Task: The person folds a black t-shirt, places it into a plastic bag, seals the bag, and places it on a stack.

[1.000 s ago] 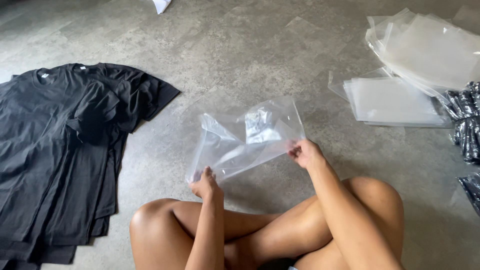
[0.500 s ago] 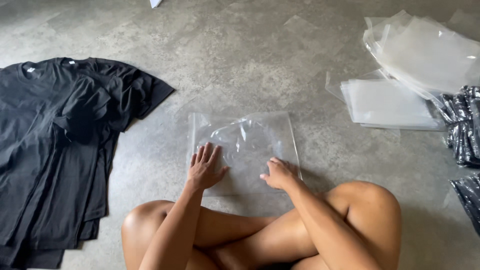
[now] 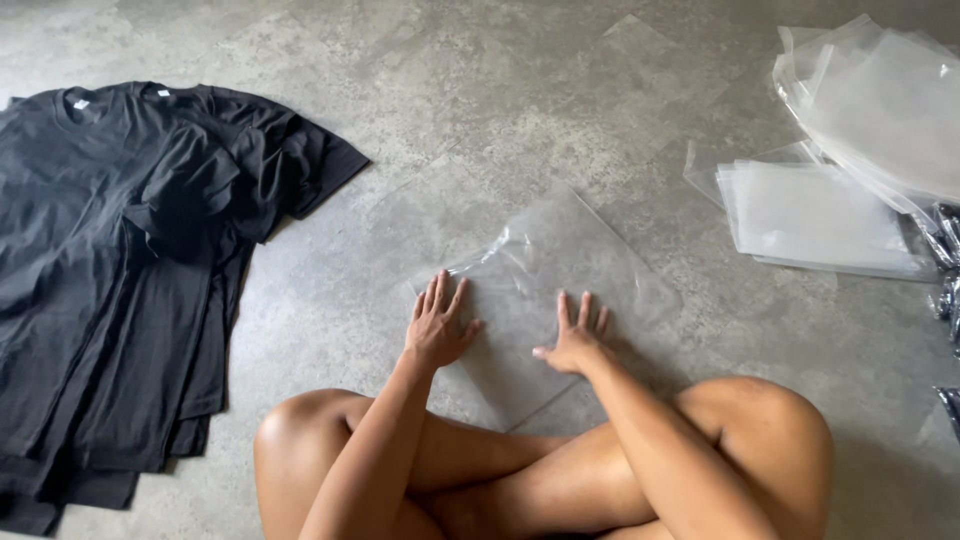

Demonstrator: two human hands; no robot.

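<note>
Left to right across the grey concrete floor. Toward the left edge of the floor lay a stack of black T-shirts, spread flat and overlapping, collars toward the far side and well apart from the person. At the centre, just in front of the crossed legs, lay 1 clear plastic bag, flat on the floor and turned at an angle, with some creases near its left corner. The left hand rested palm-down on the near left part of the bag, its fingers spread and extended, pinching nothing. The right hand rested palm-down on the near middle of the bag, also spread and flat, holding nothing. Near the right edge of the floor lay a flat pile of clear bags, with a looser heap of clear bags behind it; dark packed items showed partly at the far right margin.

Step in hand, as judged: flattening the bag against the floor with both palms. The next move would call for finding the bag's open edge and taking 1 T-shirt from the stack, which demands a reach well to the left.
</note>
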